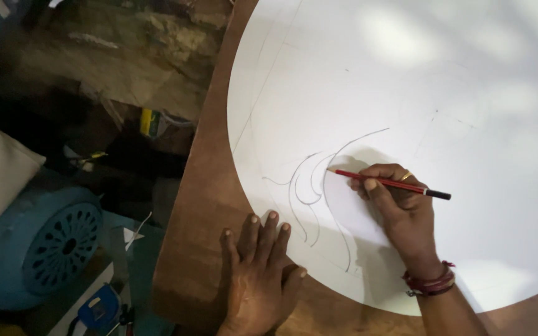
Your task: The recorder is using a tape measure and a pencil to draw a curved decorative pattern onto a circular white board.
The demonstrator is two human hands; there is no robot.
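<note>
The right hand (pixel 400 199) pinches a red wooden pencil (pixel 390 184), tip on the round white board (pixel 468 93) among curved pencil lines (pixel 309 193); the left hand (pixel 259 274) lies flat, fingers spread, across its edge on the brown wooden table (pixel 200 205), probably steadying it

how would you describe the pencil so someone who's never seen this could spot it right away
Start at the big white round board lying on the brown table; curved pencil lines sweep across its lower left part. At the right end of those lines the right hand holds the pencil. It is thin and red with a black end, the only coloured stick on the white.
</note>
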